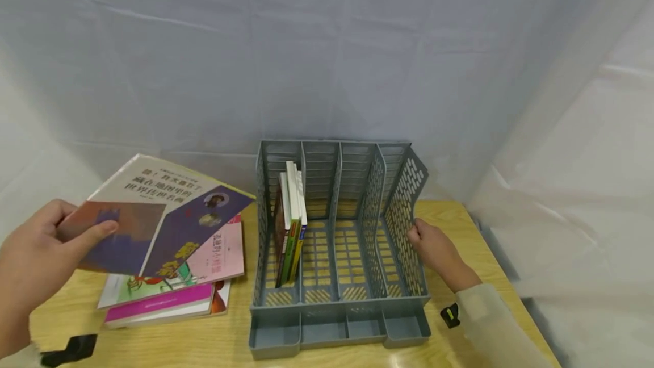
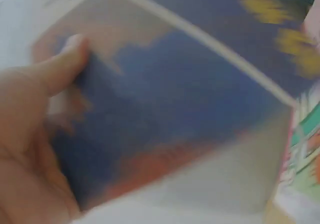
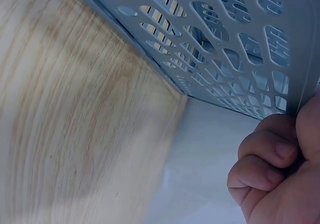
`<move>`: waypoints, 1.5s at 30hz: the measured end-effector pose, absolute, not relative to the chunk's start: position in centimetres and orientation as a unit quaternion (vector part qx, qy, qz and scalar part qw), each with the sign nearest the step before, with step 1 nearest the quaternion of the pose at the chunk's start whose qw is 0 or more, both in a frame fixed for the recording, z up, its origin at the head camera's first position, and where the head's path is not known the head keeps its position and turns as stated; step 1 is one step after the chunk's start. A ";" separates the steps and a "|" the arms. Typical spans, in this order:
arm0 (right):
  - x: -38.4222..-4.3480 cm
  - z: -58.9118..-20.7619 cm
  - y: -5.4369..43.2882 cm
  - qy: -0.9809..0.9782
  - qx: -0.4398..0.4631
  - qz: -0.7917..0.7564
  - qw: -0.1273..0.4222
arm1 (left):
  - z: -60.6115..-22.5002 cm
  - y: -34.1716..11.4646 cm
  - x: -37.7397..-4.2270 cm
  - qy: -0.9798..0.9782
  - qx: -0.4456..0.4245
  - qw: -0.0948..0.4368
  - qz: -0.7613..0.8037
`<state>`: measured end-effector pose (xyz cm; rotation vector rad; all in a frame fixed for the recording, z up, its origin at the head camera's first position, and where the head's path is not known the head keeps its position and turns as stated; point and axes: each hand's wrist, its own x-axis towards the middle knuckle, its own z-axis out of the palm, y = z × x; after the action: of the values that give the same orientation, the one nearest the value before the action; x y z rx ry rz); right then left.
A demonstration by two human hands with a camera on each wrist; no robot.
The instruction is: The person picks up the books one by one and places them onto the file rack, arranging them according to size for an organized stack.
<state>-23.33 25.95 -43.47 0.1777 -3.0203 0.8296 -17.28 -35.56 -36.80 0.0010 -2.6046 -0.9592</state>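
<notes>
Pale sheeting (image 1: 327, 61) hangs behind a wood-grained table (image 1: 487, 271), where a person has both hands occupied. At the left hand (image 1: 46, 260), the thumb lies across the cover of a purple-and-white book (image 1: 158, 214) and the fingers tuck behind, clamped on its edge; it tilts in mid-air, reaching out to the right of them. At the right hand (image 1: 436, 251), curled fingers pinch the front edge of a perforated side panel on a grey rack (image 1: 339, 303), which spreads leftward from that grip. Past the left fingers, partly hidden by the held book, lies a stack: a pink book (image 1: 230, 251) on top, a magenta spine (image 1: 158, 304) lower down. Farther off, between the two hands, slim books (image 1: 292, 214) stand upright in the rack's leftmost compartment, close to the divider. Shallow trays (image 1: 276, 351) line the rack's front.
</notes>
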 end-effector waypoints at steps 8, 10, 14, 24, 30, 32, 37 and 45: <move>-23.3 -43.0 26.5 -0.965 0.056 0.257 0.004 | -40.8 -30.8 -19.5 -0.886 -0.080 0.230 -0.393; -23.3 -43.0 26.5 -0.965 0.056 0.255 0.007 | -42.2 -29.7 -19.9 -0.902 -0.102 0.169 -0.384; -23.5 -43.3 26.4 -0.965 0.058 0.257 -0.006 | -43.8 -28.6 -19.5 -0.938 -0.079 0.034 -0.337; -23.1 -43.6 26.0 -0.967 0.048 0.249 0.002 | -42.6 -28.9 -19.5 -0.949 -0.020 -0.108 -0.297; -23.3 -43.6 25.5 -0.967 0.050 0.249 0.011 | -42.9 -30.6 -19.0 -0.947 0.003 -0.114 -0.302; -23.3 -43.6 25.5 -0.967 0.052 0.248 0.017 | -43.1 -30.7 -18.9 -0.948 0.009 -0.116 -0.297; -23.8 -43.8 25.1 -0.969 0.057 0.242 0.020 | -43.4 -31.3 -18.4 -0.946 0.037 -0.129 -0.296; -23.3 -43.7 25.1 -0.969 0.046 0.244 0.013 | -43.6 -30.0 -18.7 -0.955 0.022 -0.109 -0.276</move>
<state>-23.32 25.10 -43.71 0.1438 -3.0187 0.7607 -18.69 -30.02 -43.59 0.0759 -3.2280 -0.9329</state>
